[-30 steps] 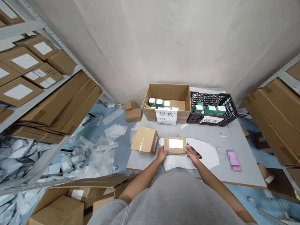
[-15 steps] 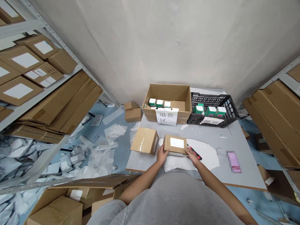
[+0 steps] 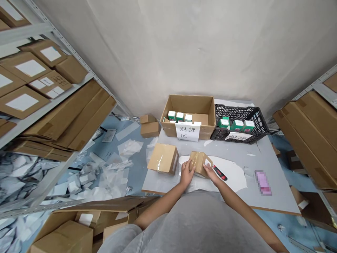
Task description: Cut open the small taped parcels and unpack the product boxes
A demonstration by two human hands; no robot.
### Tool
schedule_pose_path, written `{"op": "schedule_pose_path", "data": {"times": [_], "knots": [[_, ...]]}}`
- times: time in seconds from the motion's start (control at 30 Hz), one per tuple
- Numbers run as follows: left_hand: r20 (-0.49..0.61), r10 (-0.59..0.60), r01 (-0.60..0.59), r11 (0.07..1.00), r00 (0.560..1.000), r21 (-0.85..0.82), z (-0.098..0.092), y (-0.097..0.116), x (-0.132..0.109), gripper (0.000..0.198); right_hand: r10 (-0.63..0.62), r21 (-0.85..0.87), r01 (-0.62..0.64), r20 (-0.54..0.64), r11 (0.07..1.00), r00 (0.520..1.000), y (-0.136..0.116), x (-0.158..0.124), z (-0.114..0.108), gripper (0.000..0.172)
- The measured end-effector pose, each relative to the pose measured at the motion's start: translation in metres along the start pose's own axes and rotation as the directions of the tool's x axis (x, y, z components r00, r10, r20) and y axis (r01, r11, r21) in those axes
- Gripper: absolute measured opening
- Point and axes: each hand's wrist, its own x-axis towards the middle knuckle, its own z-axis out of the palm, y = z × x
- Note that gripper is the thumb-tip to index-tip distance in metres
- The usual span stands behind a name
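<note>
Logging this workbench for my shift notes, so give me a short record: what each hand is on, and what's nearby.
Left hand: on a small taped cardboard box
Right hand: on the box's opposite side
Box pose: tilted, held above a white sheet
Nearest tool: red-and-black utility knife, on the sheet, right of the box
Beside: larger taped cardboard box
Behind: open carton holding green-and-white boxes; black plastic crate
</note>
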Motion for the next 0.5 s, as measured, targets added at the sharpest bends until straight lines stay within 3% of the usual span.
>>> {"op": "schedule_pose_path", "data": {"times": [0.07,0.13,0.3,0.5], "knots": [[-0.002,-0.090,0.090,0.993,0.996,-0.083,0.001,-0.007,0.007,0.073,0.019,0.077,-0.020,0.015,0.997,1.000,-0.006,-0.005,-0.003,0.107],[0.026,-0.131,0.133,0.983,0.991,-0.128,0.003,-0.010,0.012,0.073,0.004,0.155,-0.010,0.041,0.988,0.999,-0.011,-0.009,-0.007,0.101],[0.051,-0.045,0.051,0.990,0.998,-0.133,0.005,-0.010,0.020,0.060,-0.063,0.332,0.007,0.159,0.943,0.985,-0.013,-0.011,-0.008,0.068],[0.073,-0.170,0.180,0.971,0.983,-0.160,-0.004,-0.021,0.026,0.072,-0.102,0.347,0.031,0.187,0.937,0.977,-0.008,-0.009,-0.001,0.071]]}}
